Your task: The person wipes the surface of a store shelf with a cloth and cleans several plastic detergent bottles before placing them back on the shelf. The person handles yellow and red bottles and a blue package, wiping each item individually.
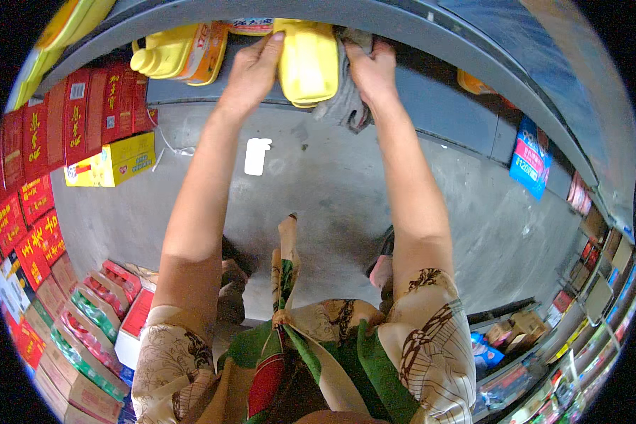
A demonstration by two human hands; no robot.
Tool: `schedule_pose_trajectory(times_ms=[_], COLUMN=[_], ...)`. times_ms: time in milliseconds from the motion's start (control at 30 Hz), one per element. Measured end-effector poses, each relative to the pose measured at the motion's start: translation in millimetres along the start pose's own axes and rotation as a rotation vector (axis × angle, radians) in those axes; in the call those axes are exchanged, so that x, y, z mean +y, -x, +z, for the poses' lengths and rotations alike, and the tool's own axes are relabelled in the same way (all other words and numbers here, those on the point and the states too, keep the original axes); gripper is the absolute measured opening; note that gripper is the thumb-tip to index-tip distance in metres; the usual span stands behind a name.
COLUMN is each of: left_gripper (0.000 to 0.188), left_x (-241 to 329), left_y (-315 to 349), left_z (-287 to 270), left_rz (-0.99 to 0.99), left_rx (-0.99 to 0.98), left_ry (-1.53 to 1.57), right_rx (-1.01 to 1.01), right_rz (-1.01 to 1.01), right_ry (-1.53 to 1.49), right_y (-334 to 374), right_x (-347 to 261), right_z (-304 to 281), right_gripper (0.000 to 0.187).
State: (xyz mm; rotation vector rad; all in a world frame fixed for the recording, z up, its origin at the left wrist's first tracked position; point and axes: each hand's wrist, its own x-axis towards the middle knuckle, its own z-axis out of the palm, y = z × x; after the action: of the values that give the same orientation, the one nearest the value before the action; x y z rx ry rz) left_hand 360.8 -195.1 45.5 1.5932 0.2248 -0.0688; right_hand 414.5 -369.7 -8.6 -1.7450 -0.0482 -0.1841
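At the front of a low grey shelf, a yellow plastic jug [307, 67] sits between my two hands with its flat base or side toward me. My left hand [254, 74] grips the jug's left side, its thumb lying along the edge. In my right hand [373, 71] is a grey cloth [345, 99], bunched and hanging down against the jug's right side. Further left on the shelf lies another yellow jug [169, 53] with an orange label and a yellow cap. The upper shelf edge partly hides the fingertips and the jug's far end.
The grey upper shelf [374, 15] arches over my hands. Stacked red cartons [78, 113] and a yellow box [116, 162] stand at left, with bottle packs [92, 311] lower down. A white piece [257, 156] lies on the floor. A blue and pink sign [531, 159] hangs at right.
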Motion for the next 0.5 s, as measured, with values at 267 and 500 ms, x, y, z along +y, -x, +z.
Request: schedule_pose_trajectory(times_ms=[267, 500], left_gripper=[0.059, 0.043], left_x=[33, 44], left_y=[35, 42], left_z=[19, 8], left_rz=[0.425, 0.359], left_rx=[0.097, -0.084], left_ry=[-0.495, -0.462], right_rx=[-0.244, -0.172], right_rz=[-0.089, 0.278], right_ry=[0.105, -0.240], right_y=[17, -19], right_x=[-74, -35], right_z=[-1, 11], right_gripper=[0.022, 0.039])
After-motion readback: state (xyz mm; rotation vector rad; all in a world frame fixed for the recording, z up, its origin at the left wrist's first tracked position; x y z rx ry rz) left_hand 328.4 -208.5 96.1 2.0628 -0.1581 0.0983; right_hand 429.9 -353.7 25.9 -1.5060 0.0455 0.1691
